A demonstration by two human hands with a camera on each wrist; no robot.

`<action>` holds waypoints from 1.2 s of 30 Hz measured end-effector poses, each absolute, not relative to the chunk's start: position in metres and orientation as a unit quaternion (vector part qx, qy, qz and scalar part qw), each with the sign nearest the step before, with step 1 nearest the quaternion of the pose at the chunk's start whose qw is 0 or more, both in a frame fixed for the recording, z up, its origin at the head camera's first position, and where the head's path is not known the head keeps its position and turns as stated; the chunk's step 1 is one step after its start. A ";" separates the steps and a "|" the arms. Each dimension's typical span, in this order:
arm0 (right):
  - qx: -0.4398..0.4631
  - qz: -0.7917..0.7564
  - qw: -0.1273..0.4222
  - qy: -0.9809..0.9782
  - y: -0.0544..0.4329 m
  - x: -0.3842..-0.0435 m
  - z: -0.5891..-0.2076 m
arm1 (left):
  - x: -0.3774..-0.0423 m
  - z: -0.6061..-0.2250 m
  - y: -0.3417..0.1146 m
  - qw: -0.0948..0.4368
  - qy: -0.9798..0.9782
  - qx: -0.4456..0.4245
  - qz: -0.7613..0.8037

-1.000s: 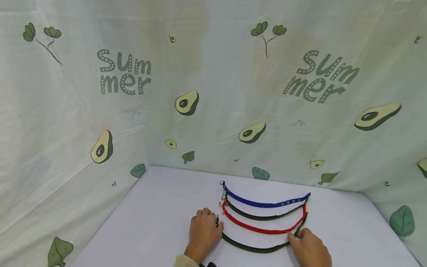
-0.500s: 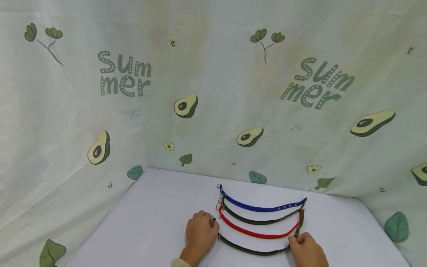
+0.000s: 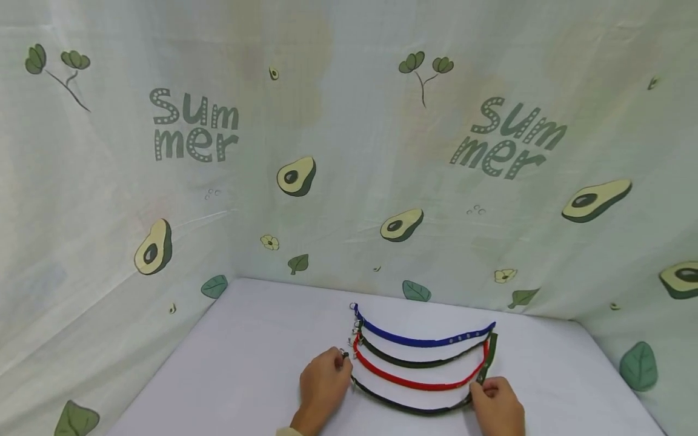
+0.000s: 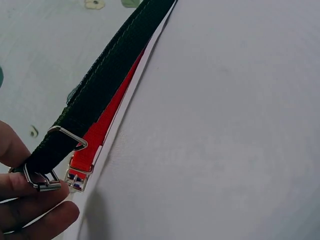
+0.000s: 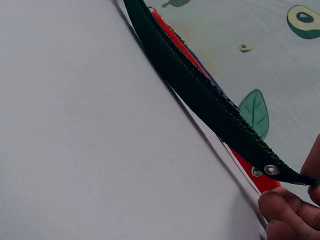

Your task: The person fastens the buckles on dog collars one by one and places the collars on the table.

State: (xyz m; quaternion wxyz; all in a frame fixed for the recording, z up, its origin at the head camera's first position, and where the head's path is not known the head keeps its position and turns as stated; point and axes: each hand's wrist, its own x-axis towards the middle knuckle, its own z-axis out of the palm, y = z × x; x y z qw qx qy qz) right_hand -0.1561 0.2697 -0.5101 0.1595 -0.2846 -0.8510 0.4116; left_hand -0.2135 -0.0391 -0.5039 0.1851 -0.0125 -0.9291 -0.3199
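Note:
Four-sided buckles, rings and eyelets mark these straps as pet collars. The nearest one, a dark green collar [image 3: 420,412], hangs in a shallow curve between both hands. My left hand [image 3: 324,381] pinches its buckle end; in the left wrist view the metal buckle [image 4: 42,182] sits at the fingers. With thumb and fingers, my right hand [image 3: 497,404] pinches the other end near an eyelet [image 5: 271,170], and the free tip sticks up past the hand. Beyond it lie a red collar [image 3: 409,383], a second dark green collar [image 3: 420,364] and a blue collar [image 3: 420,343].
The collars are above a white tabletop [image 3: 262,339], their buckle ends grouped at the left. A pale cloth backdrop [image 3: 349,139] printed with avocados and leaves rises behind and at both sides. The red collar's right end lies close to my right hand.
My left hand has turned, so its pinching fingers and the ring at the buckle end show more. My right hand keeps its hold on the collar. The head view has shifted slightly.

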 end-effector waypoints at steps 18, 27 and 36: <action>-0.264 0.518 0.219 -0.784 0.264 -0.152 -0.511 | -0.214 -0.506 -0.038 0.203 -0.898 0.008 -0.390; -0.251 0.504 0.228 -0.794 0.265 -0.156 -0.508 | -0.218 -0.501 -0.036 0.224 -0.878 -0.018 -0.423; -0.225 0.458 0.249 -0.823 0.258 -0.161 -0.493 | -0.225 -0.492 -0.042 0.200 -0.849 -0.040 -0.487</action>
